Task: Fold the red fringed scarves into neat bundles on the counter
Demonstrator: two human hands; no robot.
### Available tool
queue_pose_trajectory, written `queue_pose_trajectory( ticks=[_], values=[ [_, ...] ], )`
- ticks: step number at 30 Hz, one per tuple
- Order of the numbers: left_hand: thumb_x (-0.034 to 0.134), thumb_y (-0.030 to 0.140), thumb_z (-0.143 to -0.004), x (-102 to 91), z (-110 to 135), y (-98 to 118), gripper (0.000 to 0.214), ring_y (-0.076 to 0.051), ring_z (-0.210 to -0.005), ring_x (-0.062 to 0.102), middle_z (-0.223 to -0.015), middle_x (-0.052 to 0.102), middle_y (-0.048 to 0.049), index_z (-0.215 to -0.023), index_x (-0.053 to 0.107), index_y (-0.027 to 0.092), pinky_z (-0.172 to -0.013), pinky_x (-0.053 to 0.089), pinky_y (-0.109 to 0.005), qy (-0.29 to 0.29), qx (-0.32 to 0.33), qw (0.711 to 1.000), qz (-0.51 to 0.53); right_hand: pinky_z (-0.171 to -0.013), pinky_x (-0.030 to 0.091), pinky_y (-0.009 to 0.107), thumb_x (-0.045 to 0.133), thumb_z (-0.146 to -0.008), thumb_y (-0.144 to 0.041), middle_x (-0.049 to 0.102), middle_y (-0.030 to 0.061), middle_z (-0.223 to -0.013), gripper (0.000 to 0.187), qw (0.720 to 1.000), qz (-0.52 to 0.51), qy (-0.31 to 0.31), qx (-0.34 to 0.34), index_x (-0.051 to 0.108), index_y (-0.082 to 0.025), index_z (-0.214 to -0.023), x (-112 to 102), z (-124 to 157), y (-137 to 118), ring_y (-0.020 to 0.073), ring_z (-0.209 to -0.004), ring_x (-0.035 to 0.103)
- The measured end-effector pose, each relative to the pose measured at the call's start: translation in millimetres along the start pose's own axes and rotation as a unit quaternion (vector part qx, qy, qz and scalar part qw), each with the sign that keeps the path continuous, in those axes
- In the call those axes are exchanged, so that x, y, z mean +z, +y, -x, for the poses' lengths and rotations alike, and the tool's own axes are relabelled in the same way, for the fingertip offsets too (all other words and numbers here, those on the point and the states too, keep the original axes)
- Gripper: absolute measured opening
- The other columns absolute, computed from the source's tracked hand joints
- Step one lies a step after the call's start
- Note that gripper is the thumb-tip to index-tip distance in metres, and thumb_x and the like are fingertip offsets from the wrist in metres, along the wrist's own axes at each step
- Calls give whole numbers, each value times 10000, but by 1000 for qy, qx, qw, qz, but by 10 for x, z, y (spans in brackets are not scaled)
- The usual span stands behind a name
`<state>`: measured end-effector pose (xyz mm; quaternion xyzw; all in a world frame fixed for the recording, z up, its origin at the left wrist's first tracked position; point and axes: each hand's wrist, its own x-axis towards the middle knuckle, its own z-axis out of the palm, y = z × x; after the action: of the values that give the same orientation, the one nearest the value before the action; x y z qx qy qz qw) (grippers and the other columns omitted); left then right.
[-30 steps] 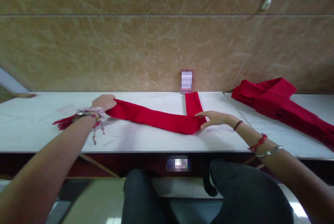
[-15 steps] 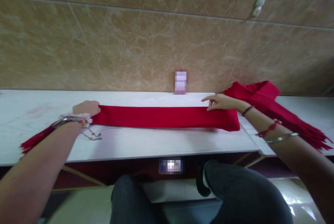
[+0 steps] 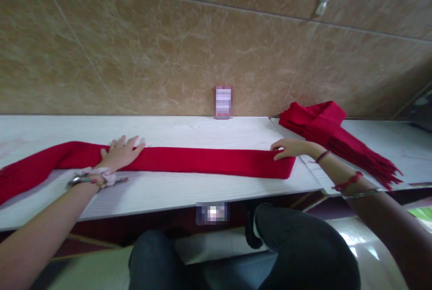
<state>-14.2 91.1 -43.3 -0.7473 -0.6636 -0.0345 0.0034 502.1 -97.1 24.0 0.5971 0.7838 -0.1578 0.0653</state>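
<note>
A long red scarf point(image 3: 209, 161) lies folded lengthwise across the white table point(image 3: 189, 130), its left part trailing off toward the left edge. My left hand point(image 3: 119, 154) lies flat on it with fingers spread, left of the middle. At the scarf's right folded end my right hand point(image 3: 289, 148) rests with fingers curled over the top edge, pressing the cloth. Both wrists carry bracelets.
A pile of other red scarves point(image 3: 334, 134) with fringe lies on the adjoining white table at the right. A small blurred card point(image 3: 223, 101) leans against the brown marble wall. My knees in dark trousers point(image 3: 303, 245) are under the table's front edge.
The scarf went from an angled fold to one straight band. My left hand opened from a fist to flat and slid right along the scarf; my right hand moved to the right end.
</note>
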Motion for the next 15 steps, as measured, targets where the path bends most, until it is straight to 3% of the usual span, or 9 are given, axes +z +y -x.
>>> queue_pose_trajectory(
  ticks=[3, 6, 11, 15],
  values=[
    [175, 628, -852, 34, -28, -104, 705, -415, -1328, 149, -1494, 140, -158, -1416, 249, 210, -965, 204, -618, -39, -54, 998, 13, -618, 415, 271, 512, -778, -460, 674, 54, -769, 336, 996, 3, 87, 19, 677, -185, -875, -123, 19, 43, 189, -697, 589],
    [162, 631, -850, 16, -85, -288, 725, -392, -1337, 147, -1495, 129, -160, -1424, 223, 191, -979, 210, -592, -29, -75, 997, 13, -609, 408, 253, 537, -767, -466, 667, 47, -782, 370, 988, -11, 149, 29, 656, -183, -973, -174, -55, 42, 173, -691, 582],
    [163, 568, -870, -57, -82, -605, 668, -358, -1295, 275, -1470, 230, -151, -1397, 281, 175, -933, 321, -527, 29, -112, 993, -29, -647, 437, 259, 640, -695, -407, 682, 57, -892, 461, 999, -26, 29, 24, 620, -190, -1102, 57, -165, 82, 191, -758, 608],
    [140, 463, -906, -117, -36, -588, 595, -333, -1263, 327, -1420, 324, -188, -1363, 324, 130, -920, 345, -485, 77, -51, 992, -89, -671, 451, 279, 571, -763, -392, 686, 70, -895, 355, 999, -5, 38, 19, 651, -175, -1031, 193, -173, 241, 200, -774, 608]
  ],
)
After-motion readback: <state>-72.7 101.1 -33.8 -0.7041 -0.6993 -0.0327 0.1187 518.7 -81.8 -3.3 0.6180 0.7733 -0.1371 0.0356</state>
